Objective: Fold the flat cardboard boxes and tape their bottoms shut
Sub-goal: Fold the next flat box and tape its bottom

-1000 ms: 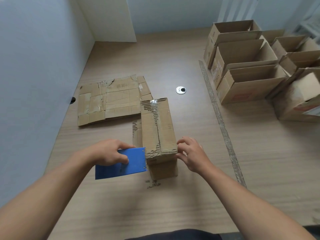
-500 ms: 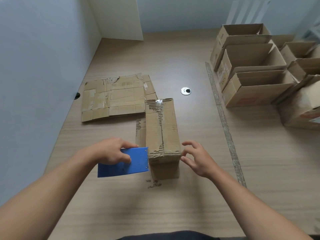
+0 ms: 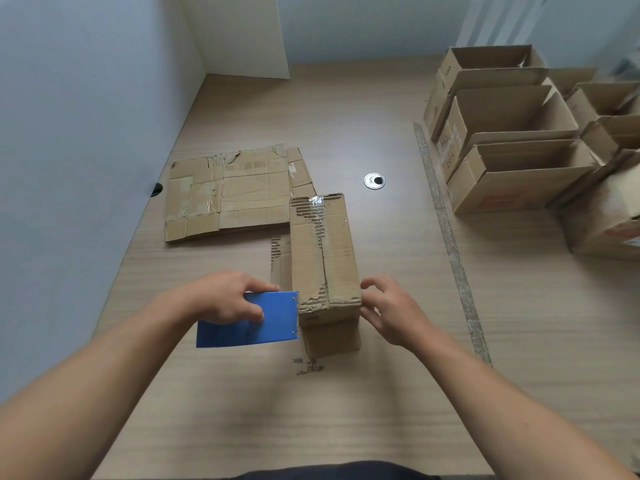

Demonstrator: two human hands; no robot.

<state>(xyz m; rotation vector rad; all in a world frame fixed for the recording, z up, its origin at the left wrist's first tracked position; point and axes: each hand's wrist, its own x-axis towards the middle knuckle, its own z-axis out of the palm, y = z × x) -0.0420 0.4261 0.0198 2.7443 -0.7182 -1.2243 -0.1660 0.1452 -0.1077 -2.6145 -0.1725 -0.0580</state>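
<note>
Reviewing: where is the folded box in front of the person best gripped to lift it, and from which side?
Probably grip the folded box across its long side walls, mid-length, from above: it is narrow and stands flat on the table; a torn flap sticks out on its left.

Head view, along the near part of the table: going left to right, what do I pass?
The left hand gripping the blue tape dispenser → upturned box → right hand → worn tape strip → open boxes.
</note>
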